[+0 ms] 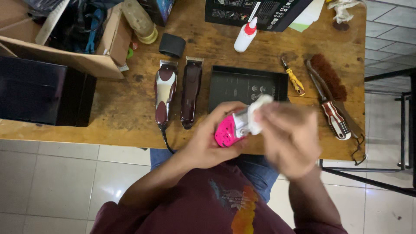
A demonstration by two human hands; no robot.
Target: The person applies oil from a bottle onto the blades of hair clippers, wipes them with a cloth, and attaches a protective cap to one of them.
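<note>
Fingers of the left hand (207, 143) wrap round a bright pink plastic hair clipper (228, 132), thumb on top, holding it just off the near table edge w/ its metal blade end tilted up toward the right hand (289, 138), presumably so that end is easy to reach. Right-hand fingers are blurred; they look pinched on a small white cloth pad (259, 113) pressed against the clipper's blade end, exact grip hard to tell.

Just beyond the left fingers lie two dark maroon corded clippers (165, 93) side by side, blades pointing away, parked out of the way. Beyond both hands sits a shallow black tray (225, 80); further off, a white squeeze bottle w/ red cap (245, 35) stands in reach. To the right of the right fingers: a yellow-handled small tool (295, 80), a brown-bristle brush (329, 76) and a red-and-white-handled screwdriver (336, 120), all on the worn wooden table (121, 112).
</note>
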